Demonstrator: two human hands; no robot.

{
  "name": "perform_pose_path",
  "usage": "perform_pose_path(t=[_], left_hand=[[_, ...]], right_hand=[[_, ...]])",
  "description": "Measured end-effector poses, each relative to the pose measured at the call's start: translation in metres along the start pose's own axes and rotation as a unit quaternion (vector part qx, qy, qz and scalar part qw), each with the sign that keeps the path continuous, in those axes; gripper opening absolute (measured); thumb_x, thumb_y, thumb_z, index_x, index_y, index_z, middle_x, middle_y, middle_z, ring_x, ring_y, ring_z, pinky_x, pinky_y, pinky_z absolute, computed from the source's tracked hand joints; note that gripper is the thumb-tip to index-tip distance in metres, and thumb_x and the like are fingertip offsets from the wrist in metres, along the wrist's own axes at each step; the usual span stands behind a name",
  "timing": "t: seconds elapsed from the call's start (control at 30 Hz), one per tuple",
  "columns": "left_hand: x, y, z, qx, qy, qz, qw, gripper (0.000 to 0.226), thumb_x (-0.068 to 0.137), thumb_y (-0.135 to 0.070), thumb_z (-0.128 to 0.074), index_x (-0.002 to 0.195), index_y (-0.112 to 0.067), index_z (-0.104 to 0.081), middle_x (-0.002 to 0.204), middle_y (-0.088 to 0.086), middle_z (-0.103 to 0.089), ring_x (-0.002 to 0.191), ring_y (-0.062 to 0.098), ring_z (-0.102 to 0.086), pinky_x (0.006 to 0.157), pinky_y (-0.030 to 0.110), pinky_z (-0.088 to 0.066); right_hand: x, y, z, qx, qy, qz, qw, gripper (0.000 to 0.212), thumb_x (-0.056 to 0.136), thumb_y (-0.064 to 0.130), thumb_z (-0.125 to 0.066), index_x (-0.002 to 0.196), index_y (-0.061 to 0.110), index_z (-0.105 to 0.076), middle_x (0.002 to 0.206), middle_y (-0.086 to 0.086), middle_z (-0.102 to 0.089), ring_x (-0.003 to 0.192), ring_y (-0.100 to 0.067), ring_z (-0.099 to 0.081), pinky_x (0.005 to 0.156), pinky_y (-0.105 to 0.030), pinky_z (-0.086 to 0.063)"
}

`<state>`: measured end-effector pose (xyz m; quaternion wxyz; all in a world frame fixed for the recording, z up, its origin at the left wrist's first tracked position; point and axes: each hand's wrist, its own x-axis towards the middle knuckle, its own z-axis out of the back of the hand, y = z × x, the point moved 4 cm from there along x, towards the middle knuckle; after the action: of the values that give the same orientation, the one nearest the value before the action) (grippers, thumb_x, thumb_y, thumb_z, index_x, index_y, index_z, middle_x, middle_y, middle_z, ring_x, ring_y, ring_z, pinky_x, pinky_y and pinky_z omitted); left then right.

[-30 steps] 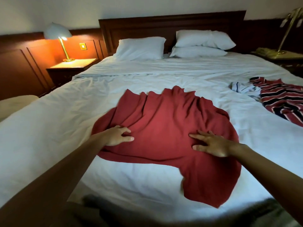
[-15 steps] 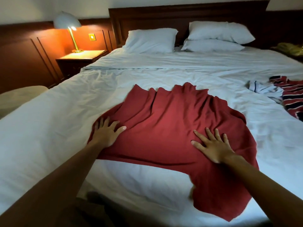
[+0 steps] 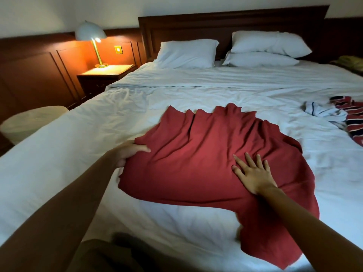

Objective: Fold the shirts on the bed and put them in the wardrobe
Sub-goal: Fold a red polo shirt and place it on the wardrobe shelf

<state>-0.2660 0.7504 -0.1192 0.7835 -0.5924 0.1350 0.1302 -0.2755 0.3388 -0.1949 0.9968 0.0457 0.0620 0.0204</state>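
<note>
A wrinkled red shirt [image 3: 196, 160] lies spread on the white bed [image 3: 78, 154], one end hanging toward the bed's near edge at the right. My left hand [image 3: 127, 153] grips the shirt's left edge, thumb on top and fingers tucked under the cloth, which is lifted slightly there. My right hand [image 3: 253, 173] lies flat on the shirt's right half with fingers spread. A striped red, white and dark shirt [image 3: 351, 118] lies crumpled at the bed's far right, partly cut off by the frame.
Three white pillows [image 3: 186, 54] lean against the dark wooden headboard [image 3: 225, 24]. A lit lamp [image 3: 92, 36] stands on a nightstand [image 3: 104, 75] left of the bed. A pale round object [image 3: 29, 122] sits beside the bed at the left. No wardrobe is in view.
My left hand went from lying flat on the shirt's left edge to gripping it and lifting it a little. My right hand stays flat on the shirt.
</note>
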Motion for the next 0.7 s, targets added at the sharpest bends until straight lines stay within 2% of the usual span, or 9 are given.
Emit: perform_pose_path(t=[0.1,0.17,0.23,0.3,0.43,0.53,0.6,0.67,0.7], left_hand=[[0.003,0.004,-0.002,0.070,0.002,0.010,0.997,0.052,0.075,-0.012,-0.084,0.123,-0.018,-0.068,0.112,0.007,-0.075,0.103,0.026,-0.070,0.094,0.040,-0.053],[0.006,0.007,0.014,0.202,-0.078,-0.006,0.976,0.072,0.059,-0.024,-0.093,0.125,-0.017,-0.065,0.119,0.009,-0.070,0.107,0.028,-0.065,0.097,0.042,-0.051],[0.002,0.011,0.041,0.326,-0.171,0.002,0.930,0.087,0.053,-0.034,-0.096,0.128,-0.013,-0.057,0.126,0.013,-0.063,0.115,0.035,-0.058,0.096,0.042,-0.048],[-0.008,0.016,0.065,0.390,-0.209,0.029,0.896,0.084,0.061,-0.038,-0.094,0.127,-0.014,-0.048,0.128,0.017,-0.058,0.116,0.039,-0.055,0.089,0.042,-0.047],[-0.013,0.023,0.078,0.572,-0.174,0.119,0.793,0.101,0.070,-0.060,-0.082,0.145,-0.016,-0.031,0.138,0.015,-0.053,0.123,0.036,-0.054,0.095,0.043,-0.047],[-0.004,0.001,0.061,0.640,-0.172,0.119,0.739,0.107,0.071,-0.048,-0.084,0.155,-0.031,-0.020,0.148,0.012,-0.040,0.132,0.034,-0.046,0.102,0.046,-0.041],[0.013,-0.013,0.043,0.613,-0.164,0.075,0.769,0.102,0.071,-0.045,-0.080,0.155,-0.033,-0.022,0.151,0.014,-0.032,0.135,0.037,-0.040,0.107,0.050,-0.035],[0.038,-0.017,0.023,0.485,-0.141,0.033,0.862,0.095,0.069,-0.062,-0.070,0.151,-0.032,-0.033,0.150,0.016,-0.033,0.136,0.039,-0.040,0.113,0.052,-0.033],[0.052,-0.015,0.015,0.421,-0.133,0.015,0.897,0.092,0.069,-0.071,-0.063,0.148,-0.031,-0.039,0.150,0.016,-0.036,0.137,0.039,-0.041,0.114,0.052,-0.033]], right_hand=[[-0.003,0.000,0.001,0.009,0.000,0.000,1.000,0.058,0.099,0.062,-0.015,0.154,0.049,0.001,0.167,0.000,0.001,0.152,-0.032,0.007,0.122,-0.049,0.003],[-0.005,-0.001,0.002,0.013,-0.002,0.000,1.000,0.058,0.099,0.062,-0.015,0.154,0.049,0.000,0.167,0.000,0.000,0.152,-0.032,0.006,0.122,-0.049,0.002],[-0.007,-0.002,0.003,0.016,-0.009,0.000,1.000,0.058,0.099,0.061,-0.016,0.154,0.049,-0.002,0.167,0.000,-0.001,0.152,-0.031,0.005,0.123,-0.048,0.001],[-0.008,-0.002,0.003,0.015,-0.013,-0.001,1.000,0.057,0.099,0.061,-0.016,0.154,0.049,-0.002,0.167,0.000,-0.002,0.152,-0.032,0.003,0.123,-0.049,0.000],[-0.009,0.000,0.002,0.020,-0.002,-0.009,1.000,0.058,0.099,0.061,-0.015,0.154,0.049,-0.001,0.167,0.000,-0.001,0.152,-0.033,0.003,0.122,-0.050,0.000],[-0.008,0.004,0.004,0.018,-0.014,-0.012,1.000,0.059,0.098,0.062,-0.013,0.155,0.045,-0.007,0.166,-0.004,-0.005,0.151,-0.037,0.006,0.121,-0.053,0.003],[-0.005,0.012,0.006,0.009,-0.061,0.006,0.998,0.075,0.088,0.064,-0.004,0.155,0.036,-0.020,0.165,-0.010,-0.009,0.150,-0.037,0.014,0.119,-0.051,0.010],[0.006,0.024,0.008,0.022,-0.096,0.062,0.993,0.089,0.079,0.064,0.001,0.154,0.027,-0.029,0.166,-0.010,-0.007,0.150,-0.029,0.019,0.119,-0.042,0.015],[0.014,0.030,0.009,0.042,-0.096,0.086,0.991,0.086,0.081,0.064,-0.002,0.154,0.027,-0.029,0.166,-0.007,-0.005,0.150,-0.024,0.020,0.119,-0.039,0.015]])
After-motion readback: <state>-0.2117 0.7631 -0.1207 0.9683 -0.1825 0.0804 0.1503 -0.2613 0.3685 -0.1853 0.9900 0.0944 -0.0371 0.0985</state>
